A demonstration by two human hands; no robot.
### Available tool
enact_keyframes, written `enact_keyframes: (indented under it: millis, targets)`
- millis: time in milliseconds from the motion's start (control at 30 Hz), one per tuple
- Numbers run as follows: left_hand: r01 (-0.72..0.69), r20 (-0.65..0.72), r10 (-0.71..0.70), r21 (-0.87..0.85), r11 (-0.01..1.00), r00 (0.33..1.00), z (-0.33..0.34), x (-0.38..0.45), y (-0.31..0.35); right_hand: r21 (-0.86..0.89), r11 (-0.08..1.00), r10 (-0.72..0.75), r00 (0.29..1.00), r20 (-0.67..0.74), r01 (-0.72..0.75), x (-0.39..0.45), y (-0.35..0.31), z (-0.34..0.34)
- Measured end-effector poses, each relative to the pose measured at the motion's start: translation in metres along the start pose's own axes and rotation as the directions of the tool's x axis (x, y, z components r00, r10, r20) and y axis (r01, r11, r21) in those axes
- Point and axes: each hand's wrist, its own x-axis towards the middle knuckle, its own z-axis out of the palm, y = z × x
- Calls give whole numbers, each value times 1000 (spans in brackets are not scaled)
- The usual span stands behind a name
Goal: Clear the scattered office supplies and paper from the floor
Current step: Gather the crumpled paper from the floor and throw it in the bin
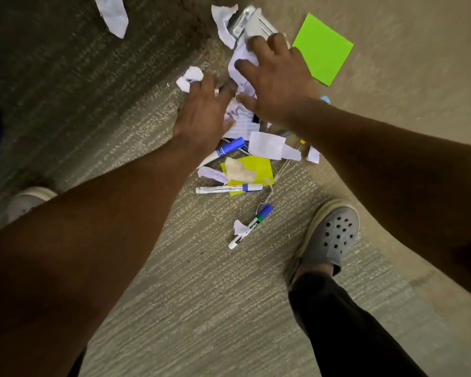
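Note:
Torn white paper, markers and sticky notes lie scattered on the carpet. My right hand (279, 83) is spread like a claw over a crumpled white paper (242, 59), fingers and thumb curling round it. My left hand (204, 112) reaches in beside it, fingertips touching a small paper scrap (191, 77). Between and below the hands lies a heap of lined paper pieces (244, 127). Nearer to me are a blue-capped marker (229, 148), a second marker (229, 188) across a yellow sticky note (259, 165), and a third marker (252, 225).
A metal hole punch (249, 21) lies just beyond my right hand, with a green sticky pad (324, 47) to its right. A long paper scrap (112, 14) lies far left. My grey clog (332, 235) stands right of the markers; my other shoe (27, 200) is at the left.

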Motion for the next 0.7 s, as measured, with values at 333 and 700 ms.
enact_keyframes:
  millis: [333, 700]
  targets:
    - [313, -26, -370, -484, 817, 929, -27, -21, -43, 149, 957, 238, 967, 94, -250, -26, 15, 29]
    - [456, 591, -382, -800, -389, 711, -87, -59, -69, 810, 112, 700, 624, 348, -576, -54, 23, -30]
